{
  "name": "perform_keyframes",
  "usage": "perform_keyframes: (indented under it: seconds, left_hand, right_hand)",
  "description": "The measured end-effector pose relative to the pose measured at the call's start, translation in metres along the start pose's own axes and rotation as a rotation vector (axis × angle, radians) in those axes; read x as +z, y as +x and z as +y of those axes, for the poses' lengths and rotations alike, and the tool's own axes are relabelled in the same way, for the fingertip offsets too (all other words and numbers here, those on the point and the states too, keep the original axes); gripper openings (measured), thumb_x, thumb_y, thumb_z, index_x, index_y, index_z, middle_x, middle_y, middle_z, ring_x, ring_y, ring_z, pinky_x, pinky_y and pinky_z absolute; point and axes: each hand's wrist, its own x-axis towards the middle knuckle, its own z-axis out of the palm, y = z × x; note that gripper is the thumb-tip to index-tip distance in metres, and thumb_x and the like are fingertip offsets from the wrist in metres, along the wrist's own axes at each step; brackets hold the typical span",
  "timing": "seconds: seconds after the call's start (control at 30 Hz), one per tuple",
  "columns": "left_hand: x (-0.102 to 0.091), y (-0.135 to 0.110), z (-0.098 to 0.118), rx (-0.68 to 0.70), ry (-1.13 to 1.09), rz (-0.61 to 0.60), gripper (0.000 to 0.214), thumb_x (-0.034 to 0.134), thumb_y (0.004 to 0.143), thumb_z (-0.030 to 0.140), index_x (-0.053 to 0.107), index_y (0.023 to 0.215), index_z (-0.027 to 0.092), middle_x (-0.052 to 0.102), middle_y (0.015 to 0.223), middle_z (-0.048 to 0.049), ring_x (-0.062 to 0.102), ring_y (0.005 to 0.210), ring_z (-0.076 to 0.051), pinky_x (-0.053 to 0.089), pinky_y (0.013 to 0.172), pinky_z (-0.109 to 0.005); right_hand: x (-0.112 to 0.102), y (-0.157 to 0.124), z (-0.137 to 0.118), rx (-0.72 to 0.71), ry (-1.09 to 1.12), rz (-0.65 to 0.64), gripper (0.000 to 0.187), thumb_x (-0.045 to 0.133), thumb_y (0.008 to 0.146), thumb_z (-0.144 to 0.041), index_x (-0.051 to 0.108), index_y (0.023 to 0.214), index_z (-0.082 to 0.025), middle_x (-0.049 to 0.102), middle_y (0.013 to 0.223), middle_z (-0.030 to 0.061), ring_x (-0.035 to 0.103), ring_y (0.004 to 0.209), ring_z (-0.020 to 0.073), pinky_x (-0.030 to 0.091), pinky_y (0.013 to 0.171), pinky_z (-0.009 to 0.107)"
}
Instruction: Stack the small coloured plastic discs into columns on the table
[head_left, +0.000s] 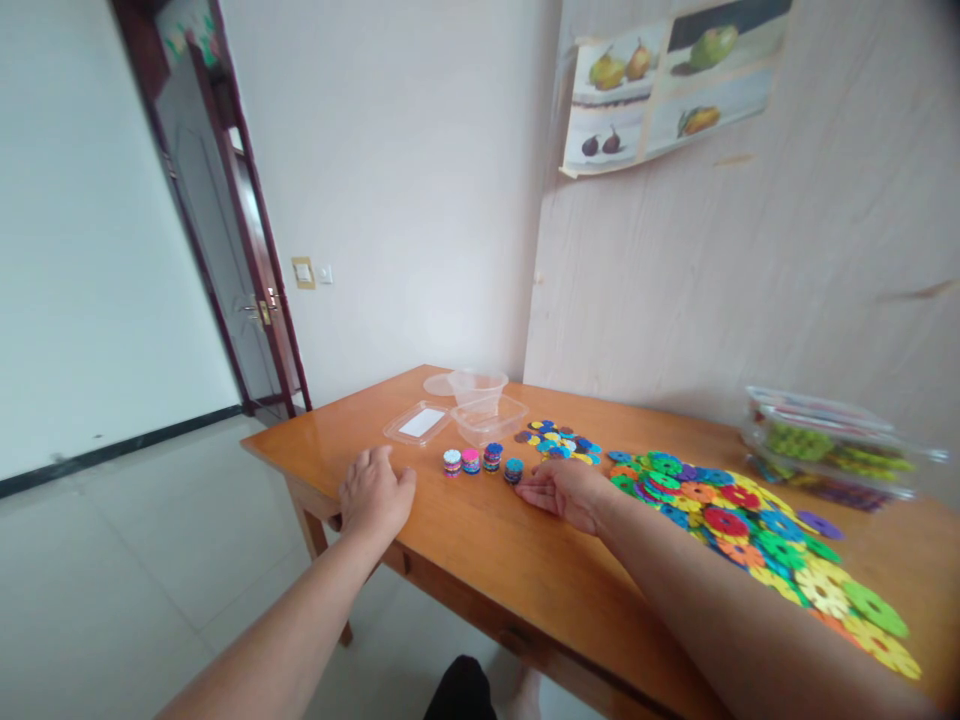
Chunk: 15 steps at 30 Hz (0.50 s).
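Observation:
My left hand (375, 495) rests on the wooden table (457, 530) near its front edge, fingers spread and nothing in it. My right hand (564, 492) lies on its side to the right, with fingers stretched toward a short stack of small notched plastic discs with a teal top (513, 471). Its fingertips are at the stack; whether they touch it I cannot tell. Left of that stand more small stacks: one topped in blue (492, 457), one in pink (470, 461), one in white (451, 462). Loose small discs (555, 438) lie just behind my right hand.
Large colourful notched discs (780, 540) spread across the right side, partly behind my right forearm. A clear round tub (478, 385), a clear rectangular box (491, 420) and a flat lid with a white label (420, 422) stand at the back. Filled clear boxes (832, 450) sit far right.

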Motion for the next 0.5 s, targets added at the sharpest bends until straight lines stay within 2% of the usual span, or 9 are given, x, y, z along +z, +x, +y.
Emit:
perform_keyframes:
  seconds: [0.17,0.27,0.4,0.5]
  left_hand:
    - [0.0,-0.001,0.0,-0.021,-0.005,-0.015,0.046,0.048,0.087,0.04,0.056,0.127,0.019,0.058,0.132,-0.0157,0.051,0.124,-0.033,0.043,0.099,-0.048]
    - [-0.002,-0.001,0.001,-0.029,0.007,-0.032,0.047,0.048,0.087,0.041,0.055,0.128,0.02,0.058,0.133,-0.0152,0.051,0.125,-0.034,0.042,0.099,-0.05]
    - [-0.003,0.0,0.002,-0.021,0.04,-0.056,0.048,0.047,0.086,0.04,0.054,0.129,0.02,0.058,0.132,-0.0148,0.051,0.124,-0.034,0.041,0.1,-0.052]
    - [-0.003,0.002,0.003,-0.015,0.058,-0.082,0.05,0.044,0.087,0.04,0.054,0.131,0.019,0.059,0.133,-0.015,0.05,0.125,-0.034,0.04,0.1,-0.053]
  right_hand:
    - [-0.005,0.0,-0.005,-0.053,-0.12,-0.008,0.01,0.048,0.09,-0.008,0.054,0.086,-0.016,0.066,0.075,0.0062,0.071,0.07,0.0131,0.062,0.067,0.024]
    - [-0.024,0.004,-0.023,-0.158,-0.252,0.045,0.006,0.052,0.09,-0.013,0.056,0.087,-0.016,0.068,0.074,0.0059,0.068,0.064,0.013,0.06,0.064,0.024]
    - [-0.053,0.012,-0.054,-0.31,-0.519,0.134,0.008,0.06,0.079,-0.011,0.063,0.085,-0.016,0.066,0.061,0.0014,0.061,0.056,0.012,0.05,0.057,0.023]
    - [-0.064,0.02,-0.065,-0.351,-0.741,0.119,0.006,0.066,0.072,-0.014,0.068,0.078,-0.016,0.067,0.058,0.001,0.061,0.059,0.0138,0.046,0.059,0.023]
